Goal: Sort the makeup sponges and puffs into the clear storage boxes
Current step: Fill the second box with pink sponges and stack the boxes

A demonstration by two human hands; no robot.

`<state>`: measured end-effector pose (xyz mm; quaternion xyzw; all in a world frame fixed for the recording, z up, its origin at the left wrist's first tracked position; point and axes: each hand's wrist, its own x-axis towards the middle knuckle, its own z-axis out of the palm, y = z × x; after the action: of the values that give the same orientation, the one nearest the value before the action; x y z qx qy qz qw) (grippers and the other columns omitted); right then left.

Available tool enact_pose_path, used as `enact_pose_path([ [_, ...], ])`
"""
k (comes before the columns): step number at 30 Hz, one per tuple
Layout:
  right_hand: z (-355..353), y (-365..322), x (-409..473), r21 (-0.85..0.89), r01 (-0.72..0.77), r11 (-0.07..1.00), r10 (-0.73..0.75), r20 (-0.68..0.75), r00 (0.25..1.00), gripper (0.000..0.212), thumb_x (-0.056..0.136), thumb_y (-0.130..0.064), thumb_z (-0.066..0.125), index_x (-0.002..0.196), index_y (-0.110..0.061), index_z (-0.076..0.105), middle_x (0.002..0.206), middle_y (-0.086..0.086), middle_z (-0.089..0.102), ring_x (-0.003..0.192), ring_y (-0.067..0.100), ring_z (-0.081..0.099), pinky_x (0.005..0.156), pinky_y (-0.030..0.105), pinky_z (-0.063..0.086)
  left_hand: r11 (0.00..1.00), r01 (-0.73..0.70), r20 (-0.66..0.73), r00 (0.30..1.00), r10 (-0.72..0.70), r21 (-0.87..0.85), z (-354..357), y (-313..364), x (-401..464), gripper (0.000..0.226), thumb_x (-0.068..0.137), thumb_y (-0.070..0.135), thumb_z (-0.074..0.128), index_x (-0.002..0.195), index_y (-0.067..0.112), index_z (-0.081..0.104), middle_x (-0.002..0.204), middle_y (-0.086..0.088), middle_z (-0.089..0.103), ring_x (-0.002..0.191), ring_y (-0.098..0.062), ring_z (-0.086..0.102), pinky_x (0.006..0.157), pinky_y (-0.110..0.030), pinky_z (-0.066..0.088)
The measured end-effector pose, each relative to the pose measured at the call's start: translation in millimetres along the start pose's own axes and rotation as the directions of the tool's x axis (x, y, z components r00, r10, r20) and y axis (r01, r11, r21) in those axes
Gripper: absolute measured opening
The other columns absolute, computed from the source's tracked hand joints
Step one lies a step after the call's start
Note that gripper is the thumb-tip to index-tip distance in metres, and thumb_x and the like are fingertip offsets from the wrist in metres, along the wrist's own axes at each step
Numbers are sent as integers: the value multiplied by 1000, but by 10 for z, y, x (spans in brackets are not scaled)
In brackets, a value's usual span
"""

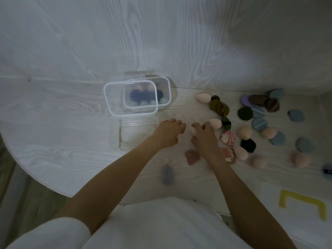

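One clear box (143, 94) holds a few blue sponges. Lots more sponges and puffs (258, 123) lie on the table (71, 123) (most of the job is left). Both hands, left (169, 131) and right (203, 137), hover with loosely curled fingers, holding nothing I can see.

On the surface (71, 123) we see the closed boxes (138, 97) at the back left, an open box (136, 133) just before them, and the sponges and puffs (258, 124) scattered to their right.
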<state>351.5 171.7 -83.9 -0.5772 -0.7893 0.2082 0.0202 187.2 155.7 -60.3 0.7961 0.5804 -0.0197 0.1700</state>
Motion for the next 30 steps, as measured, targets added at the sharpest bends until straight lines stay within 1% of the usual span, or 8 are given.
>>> enact_pose_path([
  [5, -29, -110, -140, 45, 3, 999, 0, -68, 998, 32, 76, -3, 56, 106, -12, 49, 108, 13, 48, 78, 26, 50, 58, 33, 39, 899, 64, -327, 918, -222, -433, -257, -180, -547, 43, 71, 26, 71, 111, 21, 57, 105, 0, 52, 90, -16, 53, 69, -27, 43],
  [10, -53, -376, -209, 395, 1, 919, 30, -71, 997, 30, 80, -20, 65, 103, -15, 46, 96, 3, 56, 78, 21, 54, 63, 30, 38, 826, 231, -311, 847, -430, -514, -243, -691, -1363, 34, 78, 43, 59, 108, 28, 60, 104, 4, 54, 86, -11, 55, 69, -23, 40],
  [13, -64, -564, -258, 521, 97, 848, -59, -89, 994, 36, 81, -24, 67, 113, -23, 51, 104, -2, 57, 78, 14, 54, 69, 28, 41, 902, 248, -295, 886, -359, -354, -178, -901, -1543, 26, 82, 31, 68, 104, 18, 60, 102, 2, 64, 95, -19, 57, 77, -23, 35],
  [15, -62, -665, -280, 554, 165, 816, -120, -116, 986, 33, 81, -20, 67, 111, -22, 54, 104, 1, 56, 69, 10, 54, 69, 25, 41, 942, 256, -229, 925, -304, -216, -140, -1002, -1559, 26, 80, 26, 71, 102, 16, 62, 104, -1, 66, 101, -25, 57, 81, -31, 38],
  [18, -37, -805, -315, 559, 244, 792, -195, -147, 970, 31, 79, -11, 67, 107, -20, 58, 105, -1, 54, 67, 3, 52, 70, 24, 44, 973, 218, -114, 967, -226, -77, -116, -1091, -1541, 24, 78, 21, 71, 100, 16, 65, 101, -4, 66, 96, -28, 59, 75, -35, 42],
  [21, -24, -897, -346, 486, 324, 812, -272, -177, 946, 30, 78, -4, 61, 106, -16, 59, 109, 1, 53, 77, 2, 50, 72, 24, 47, 963, 234, 9, 972, -235, -136, -154, -1090, -1502, 26, 82, 14, 65, 108, 19, 64, 105, -4, 60, 83, -26, 63, 75, -33, 45],
  [26, 15, -972, -367, 306, 411, 859, -384, -145, 912, 33, 81, -3, 59, 113, -13, 59, 117, 7, 51, 85, 20, 58, 67, 21, 42, 970, 223, 65, 974, -217, -100, -161, -1085, -1486, 33, 85, 7, 55, 109, 26, 67, 118, -2, 58, 79, -27, 61, 78, -34, 47],
  [30, 24, -1004, -357, 189, 511, 838, -482, -182, 857, 32, 81, -1, 61, 111, -10, 60, 116, 11, 53, 84, 23, 60, 65, 23, 46, 991, 130, 29, 991, -131, 34, -129, -1085, -1573, 31, 88, 25, 47, 112, 24, 66, 117, -4, 60, 83, -25, 63, 95, -35, 38],
])
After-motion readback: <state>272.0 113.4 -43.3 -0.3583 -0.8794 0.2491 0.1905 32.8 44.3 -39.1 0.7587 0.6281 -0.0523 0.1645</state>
